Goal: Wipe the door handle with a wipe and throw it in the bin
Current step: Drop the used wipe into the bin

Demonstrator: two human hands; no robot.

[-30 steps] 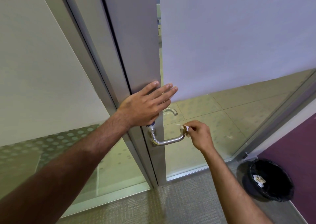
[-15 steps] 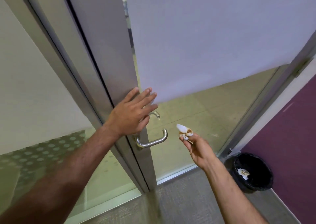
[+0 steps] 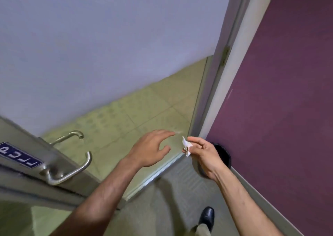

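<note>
The metal door handle (image 3: 72, 170) sticks out from the door edge at the lower left. My right hand (image 3: 205, 154) pinches a crumpled white wipe (image 3: 186, 146) with brown stains between thumb and fingers, held in front of the black bin (image 3: 226, 156). The bin is mostly hidden behind that hand, by the purple wall. My left hand (image 3: 151, 148) hovers in the air with fingers spread, holding nothing, well right of the handle and just left of the wipe.
The frosted glass door (image 3: 108, 55) fills the upper left, its frame (image 3: 210, 100) running down to the carpet. A purple wall (image 3: 279, 109) stands on the right. My black shoe (image 3: 206, 216) is on the carpet at the bottom.
My left hand has come off the door and moved right toward the wipe. My right hand carried the wipe away from the handle toward the bin. The view swung right.
</note>
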